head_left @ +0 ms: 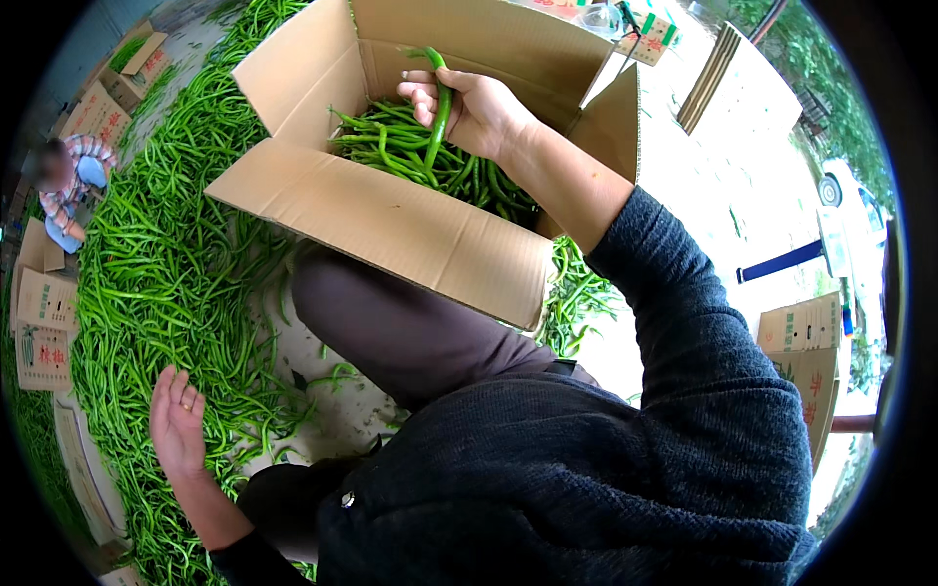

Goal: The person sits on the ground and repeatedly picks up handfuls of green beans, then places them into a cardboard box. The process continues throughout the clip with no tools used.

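Note:
My right hand (476, 110) is over an open cardboard box (410, 227), with a long green chili pepper (440, 110) pinched between thumb and fingers. Beneath it, many more green peppers (388, 143) lie inside the box, mostly lengthwise; my hand and forearm cover part of them. At lower left, my left hand (179, 425), with a ring on one finger, hovers over or touches a wide heap of loose green peppers (183, 293). Its fingers are extended and nothing shows in them.
The box stands beyond my bent knee (410, 322), its flaps spread. Another person (69, 183) sits by the heap's far left edge. Printed cartons (45, 329) line the left side, and another carton (802, 359) stands at right. A white vehicle (850, 212) is outside.

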The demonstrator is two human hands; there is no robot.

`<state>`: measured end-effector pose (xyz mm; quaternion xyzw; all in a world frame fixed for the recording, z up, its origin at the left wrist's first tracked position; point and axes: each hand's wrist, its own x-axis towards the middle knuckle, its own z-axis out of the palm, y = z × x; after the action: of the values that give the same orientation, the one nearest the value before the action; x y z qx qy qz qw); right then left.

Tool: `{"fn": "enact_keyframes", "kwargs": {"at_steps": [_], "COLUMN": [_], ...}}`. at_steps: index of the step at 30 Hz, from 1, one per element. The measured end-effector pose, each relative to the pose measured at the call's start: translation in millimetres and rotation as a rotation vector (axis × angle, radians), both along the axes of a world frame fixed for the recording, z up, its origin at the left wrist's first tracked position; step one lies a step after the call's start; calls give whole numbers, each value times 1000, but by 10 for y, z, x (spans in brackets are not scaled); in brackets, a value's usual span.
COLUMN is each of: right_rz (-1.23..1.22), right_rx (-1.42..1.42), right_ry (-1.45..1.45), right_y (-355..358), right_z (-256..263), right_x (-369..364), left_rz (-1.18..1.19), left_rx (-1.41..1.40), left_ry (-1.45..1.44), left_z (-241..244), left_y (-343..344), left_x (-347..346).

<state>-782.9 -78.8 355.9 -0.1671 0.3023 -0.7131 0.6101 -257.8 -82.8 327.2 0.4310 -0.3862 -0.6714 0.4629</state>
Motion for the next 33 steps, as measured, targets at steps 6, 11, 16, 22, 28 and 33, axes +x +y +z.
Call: {"fn": "enact_keyframes", "kwargs": {"at_steps": [6, 11, 16, 22, 28, 33], "right_rz": [334, 549, 522, 312, 165, 54], "right_rx": [-363, -533, -633, -469, -414, -341], "right_ry": [-201, -305, 51, 311, 615, 860], "right_y": [59, 142, 242, 404, 700, 1046], "right_z": [149, 286, 264, 223, 408, 747], "right_x": [579, 1078, 1014, 881, 716, 472], "left_rz": [-312, -525, -347, -215, -354, -634], "left_rx": [-155, -92, -282, -617, -563, -408], "left_ry": [-36, 102, 75, -152, -50, -39], "left_z": [322, 526, 422, 489, 455, 474], "left_y": [-50, 183, 242, 290, 419, 792], "left_x": [-917, -2012, -2263, -2259, -2407, -2563]}}
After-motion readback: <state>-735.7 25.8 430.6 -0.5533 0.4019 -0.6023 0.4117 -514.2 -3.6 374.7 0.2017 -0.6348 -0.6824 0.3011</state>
